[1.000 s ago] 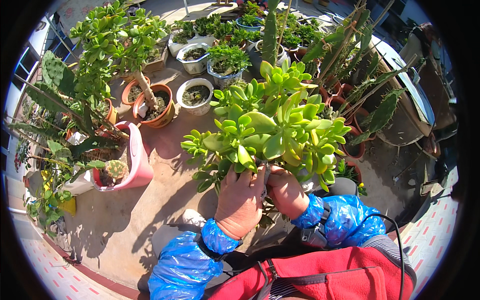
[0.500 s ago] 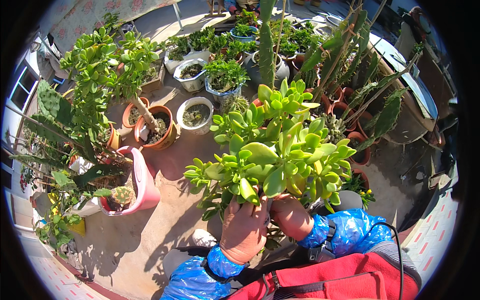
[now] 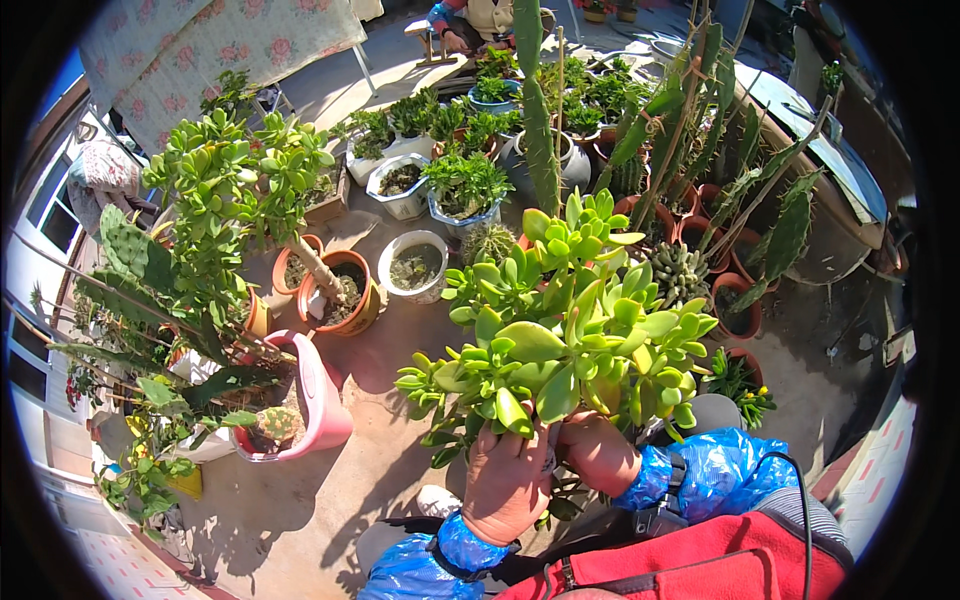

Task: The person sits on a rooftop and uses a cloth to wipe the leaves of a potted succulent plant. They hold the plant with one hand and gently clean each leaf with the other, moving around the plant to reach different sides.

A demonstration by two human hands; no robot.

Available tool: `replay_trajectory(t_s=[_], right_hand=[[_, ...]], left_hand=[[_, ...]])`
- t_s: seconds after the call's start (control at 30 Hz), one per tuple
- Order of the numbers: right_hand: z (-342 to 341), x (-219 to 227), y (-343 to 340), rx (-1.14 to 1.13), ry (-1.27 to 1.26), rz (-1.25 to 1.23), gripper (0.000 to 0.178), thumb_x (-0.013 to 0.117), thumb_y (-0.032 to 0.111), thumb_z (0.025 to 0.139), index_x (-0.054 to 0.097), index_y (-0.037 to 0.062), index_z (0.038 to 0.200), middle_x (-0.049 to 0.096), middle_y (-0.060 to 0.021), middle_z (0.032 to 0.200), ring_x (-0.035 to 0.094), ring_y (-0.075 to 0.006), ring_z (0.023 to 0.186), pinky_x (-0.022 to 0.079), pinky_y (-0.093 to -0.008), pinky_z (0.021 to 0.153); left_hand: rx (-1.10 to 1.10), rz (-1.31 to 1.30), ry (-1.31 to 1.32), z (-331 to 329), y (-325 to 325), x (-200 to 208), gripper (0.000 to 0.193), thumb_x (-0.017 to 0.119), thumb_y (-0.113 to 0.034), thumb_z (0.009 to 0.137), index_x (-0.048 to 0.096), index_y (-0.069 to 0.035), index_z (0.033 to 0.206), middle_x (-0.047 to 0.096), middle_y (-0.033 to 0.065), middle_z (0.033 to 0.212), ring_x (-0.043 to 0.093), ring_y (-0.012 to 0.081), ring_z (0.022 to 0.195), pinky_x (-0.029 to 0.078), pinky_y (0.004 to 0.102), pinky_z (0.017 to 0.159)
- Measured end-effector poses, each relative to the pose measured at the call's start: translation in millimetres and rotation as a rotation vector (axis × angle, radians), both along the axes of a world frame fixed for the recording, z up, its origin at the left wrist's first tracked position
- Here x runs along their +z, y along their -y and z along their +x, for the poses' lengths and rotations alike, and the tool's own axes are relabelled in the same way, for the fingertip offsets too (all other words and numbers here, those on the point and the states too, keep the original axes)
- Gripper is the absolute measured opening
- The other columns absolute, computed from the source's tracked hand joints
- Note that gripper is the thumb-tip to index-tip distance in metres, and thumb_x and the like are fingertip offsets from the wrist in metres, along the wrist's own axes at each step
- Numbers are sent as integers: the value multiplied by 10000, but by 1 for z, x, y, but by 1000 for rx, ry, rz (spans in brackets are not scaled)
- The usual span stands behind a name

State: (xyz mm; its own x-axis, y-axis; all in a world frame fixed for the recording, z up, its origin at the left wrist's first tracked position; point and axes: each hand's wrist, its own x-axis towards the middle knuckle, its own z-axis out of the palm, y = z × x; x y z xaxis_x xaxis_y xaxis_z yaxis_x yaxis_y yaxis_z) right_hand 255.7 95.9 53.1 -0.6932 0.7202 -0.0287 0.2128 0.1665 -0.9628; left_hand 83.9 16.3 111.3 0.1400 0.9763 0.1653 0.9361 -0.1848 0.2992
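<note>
Plant point(image 3: 580, 350) has fleshy leaves point(image 3: 531, 342), probably easily bruised — light touch, steady support from below, would serve best. Stands just ahead of the left grip point(image 3: 507, 488), which goes up under the leaves. Right grip point(image 3: 603, 454) curled close beside. Fingertips hidden (cannot tell how far open, or whether either pinches a stem). Pink pot point(image 3: 328, 405) well to the left of both.

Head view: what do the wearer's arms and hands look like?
Left hand and right hand bare; glossy blue plastic sleeve covers on both forearms, dark wrist straps, small boxy device at the right one, striped right sleeve, black cable alongside.
</note>
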Motion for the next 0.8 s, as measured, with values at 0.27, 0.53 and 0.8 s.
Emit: replay_trajectory(t_s=[0.27,0.53,0.8], right_hand=[[-15,-28,0,-95,-182,-222,251,626,53,859,774,9,1058,707,-193,1146,718,-365,994,585,-395,833],[-1,1,1,62,28,183,298,608,-45,895,731,-17,1164,716,-153,1185,691,-280,1057,562,-359,856],[-9,12,-1,-110,-169,-592,271,542,100,1056,658,17,1286,686,-76,1273,670,-183,1094,544,-336,920]], left_hand=[[12,90,14,6,0,11,637,680,-133,815,567,-12,1430,601,183,1383,556,408,1256,420,515,1113],[29,52,32,9,3,14,689,696,-122,774,555,4,1436,598,233,1335,554,450,1228,425,542,1116],[10,122,522,-7,1,31,520,690,12,686,710,-15,1206,700,177,1094,671,371,991,548,426,928]])
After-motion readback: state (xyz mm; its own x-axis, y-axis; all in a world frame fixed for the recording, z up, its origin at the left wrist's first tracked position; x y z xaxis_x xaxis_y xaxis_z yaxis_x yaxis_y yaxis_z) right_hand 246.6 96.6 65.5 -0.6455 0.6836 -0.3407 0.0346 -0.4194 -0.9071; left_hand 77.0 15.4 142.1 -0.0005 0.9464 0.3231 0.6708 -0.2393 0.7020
